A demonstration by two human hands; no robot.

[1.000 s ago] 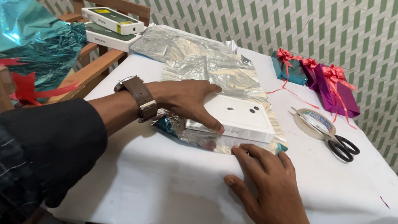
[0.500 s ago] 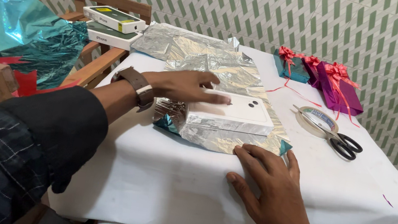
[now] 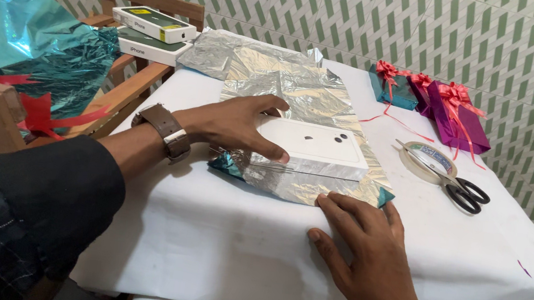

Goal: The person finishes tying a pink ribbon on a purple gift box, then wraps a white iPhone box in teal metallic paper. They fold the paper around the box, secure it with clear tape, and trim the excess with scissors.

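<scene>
A flat white phone box (image 3: 315, 146) lies on a sheet of silver wrapping foil (image 3: 294, 92) spread over the white-clothed table (image 3: 216, 232). My left hand (image 3: 236, 126), with a brown watch at the wrist, rests on the box's left end, thumb along its near edge. My right hand (image 3: 363, 250) lies flat on the cloth, fingertips pressing the foil's near edge just below the box. Part of the foil is hidden under the box and my left hand.
A tape roll (image 3: 425, 159) and black scissors (image 3: 465, 193) lie right of the box. Teal and purple wrapped gifts with red bows (image 3: 436, 103) stand at the back right. On a wooden frame (image 3: 132, 86) at left are two more phone boxes (image 3: 152, 34) and teal foil (image 3: 28, 46).
My left hand slid from reaching across the box top back to its left end. The right hand stayed on the foil edge. The view shifted slightly.
</scene>
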